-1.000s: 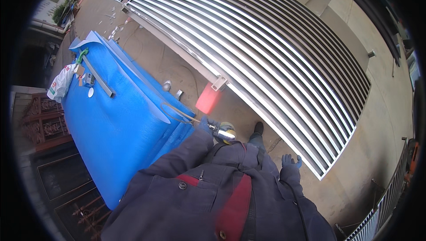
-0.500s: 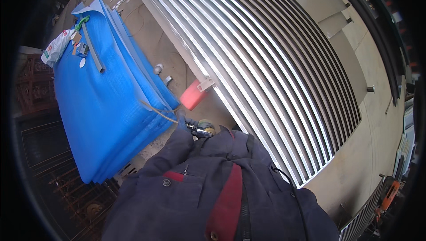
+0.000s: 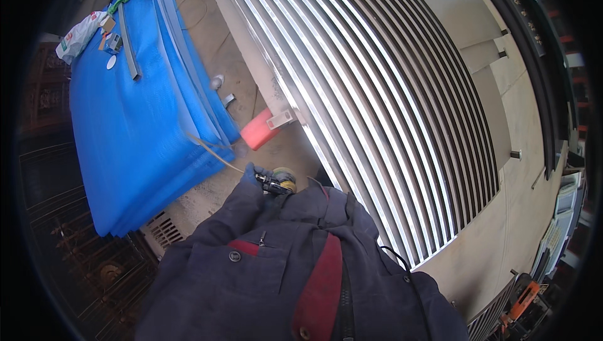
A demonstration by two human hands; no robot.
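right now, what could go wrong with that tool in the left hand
Possible risks:
1. The round-headed tool in the left hand is close to the jacket; if it spins, it might catch the cloth.
2. The hose runs from the hand toward the corner of the blue sheets, so it could snag there.
3. The slatted metal panel lies close by; a careless swing might scratch it.

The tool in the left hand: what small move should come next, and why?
Perhaps ease the hose clear of the blue sheets. The left hand grips the tool, and the hose runs from that hand across the stack's near corner in this view, so it might snag if the tool moved.
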